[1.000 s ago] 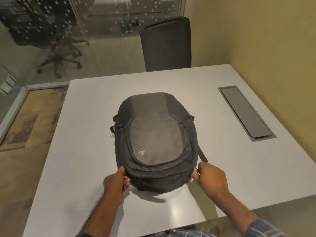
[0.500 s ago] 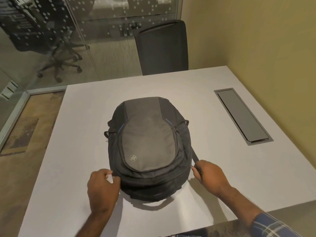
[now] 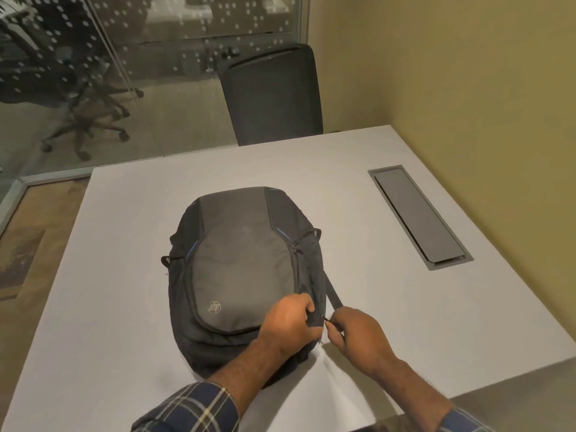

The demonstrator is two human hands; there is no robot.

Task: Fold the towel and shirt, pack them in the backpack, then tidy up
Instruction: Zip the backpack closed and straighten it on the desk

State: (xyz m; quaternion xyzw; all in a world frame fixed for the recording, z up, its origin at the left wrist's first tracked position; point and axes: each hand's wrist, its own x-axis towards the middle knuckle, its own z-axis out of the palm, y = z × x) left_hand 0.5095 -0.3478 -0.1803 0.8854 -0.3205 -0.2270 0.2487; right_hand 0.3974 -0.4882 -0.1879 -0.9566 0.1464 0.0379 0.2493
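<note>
Head view: backpack [image 3: 240, 269] bears a gold hp logo [image 3: 214, 308].

The only readable mark is a small round gold "hp" logo [image 3: 214, 308], seen turned from this angle, on the grey front panel of the dark backpack [image 3: 243, 266]. It sits at the panel's near left corner, to the left of the left hand [image 3: 290, 322], which grips the backpack's right edge, and further left of the right hand [image 3: 358, 335], which pinches a zipper pull beside it. No other text, number or label can be read.
</note>
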